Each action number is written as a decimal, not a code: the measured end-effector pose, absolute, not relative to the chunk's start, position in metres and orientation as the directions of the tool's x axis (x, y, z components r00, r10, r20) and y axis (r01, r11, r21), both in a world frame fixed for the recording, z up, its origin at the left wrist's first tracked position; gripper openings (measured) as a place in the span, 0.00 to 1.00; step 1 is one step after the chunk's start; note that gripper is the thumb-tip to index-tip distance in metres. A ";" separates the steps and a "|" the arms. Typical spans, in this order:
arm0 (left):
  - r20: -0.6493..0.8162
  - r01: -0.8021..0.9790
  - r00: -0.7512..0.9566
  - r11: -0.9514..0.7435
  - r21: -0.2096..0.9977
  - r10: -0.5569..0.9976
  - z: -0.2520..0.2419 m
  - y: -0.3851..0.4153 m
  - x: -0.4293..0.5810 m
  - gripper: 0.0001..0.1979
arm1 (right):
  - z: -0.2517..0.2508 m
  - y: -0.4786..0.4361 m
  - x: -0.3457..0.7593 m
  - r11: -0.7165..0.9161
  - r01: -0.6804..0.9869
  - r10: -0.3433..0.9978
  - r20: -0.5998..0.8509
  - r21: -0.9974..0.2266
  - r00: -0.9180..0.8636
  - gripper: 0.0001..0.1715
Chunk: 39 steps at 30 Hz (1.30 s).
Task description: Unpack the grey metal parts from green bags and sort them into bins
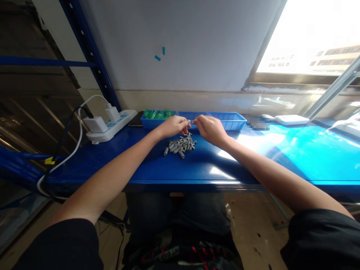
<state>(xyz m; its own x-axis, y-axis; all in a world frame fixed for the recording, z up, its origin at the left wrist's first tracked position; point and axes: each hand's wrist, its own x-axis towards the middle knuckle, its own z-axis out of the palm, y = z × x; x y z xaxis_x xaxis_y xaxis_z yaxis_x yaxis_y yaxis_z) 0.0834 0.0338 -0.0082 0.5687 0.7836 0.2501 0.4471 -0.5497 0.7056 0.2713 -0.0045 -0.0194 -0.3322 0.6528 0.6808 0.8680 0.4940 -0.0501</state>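
Observation:
My left hand (174, 126) and my right hand (209, 128) are raised close together over the blue tabletop, fingertips nearly meeting. Between the right thumb and fingers a small metal piece (194, 122) peeks out; its exact shape is too small to tell. The left fingers are pinched together, and what they hold, if anything, is hidden. Just below the hands lies a loose pile of short grey metal cylinders (181, 145). Behind them stands a long blue plastic tray (234, 120), with green pieces (158, 114) in its left part.
At the left, a white power strip (112, 125) carries plugged adapters and cables. A dark flat object (136, 119) lies beside the tray. White devices (291, 119) sit at the back right. A blue metal rack (90, 52) rises on the left.

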 end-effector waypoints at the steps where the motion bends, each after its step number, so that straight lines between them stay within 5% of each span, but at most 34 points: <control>1: 0.257 0.503 0.568 -0.578 0.642 0.782 -0.007 0.035 0.080 0.15 | -0.017 -0.003 0.275 0.466 0.883 0.653 0.694 -0.052 -0.304 0.19; 6: 0.229 0.675 0.616 -0.656 0.338 0.753 -0.001 0.037 0.066 0.14 | -0.003 0.015 0.315 0.297 0.935 0.614 0.788 -0.193 -0.032 0.21; 11: 0.066 0.700 0.665 -0.651 0.294 0.744 -0.002 0.036 0.065 0.15 | -0.007 0.034 0.358 0.077 0.959 0.695 0.704 -0.274 0.146 0.20; 16: 0.035 0.715 0.662 -0.645 0.269 0.749 -0.008 0.040 0.068 0.14 | -0.012 0.030 0.346 0.211 0.950 0.730 0.684 -0.231 0.004 0.19; 23: 0.092 0.720 0.606 -0.594 0.358 0.790 -0.012 0.039 0.071 0.11 | -0.015 -0.003 0.277 0.521 0.847 0.690 0.636 -0.107 -0.345 0.17; 30: 0.279 0.351 0.598 -0.558 0.752 0.752 -0.007 0.037 0.076 0.09 | -0.025 -0.012 0.263 0.509 0.860 0.741 0.496 0.026 -0.453 0.19; 39: 0.323 0.281 0.556 -0.539 0.794 0.766 -0.011 0.030 0.084 0.11 | -0.023 -0.013 0.263 0.393 0.919 0.808 0.465 0.033 -0.362 0.19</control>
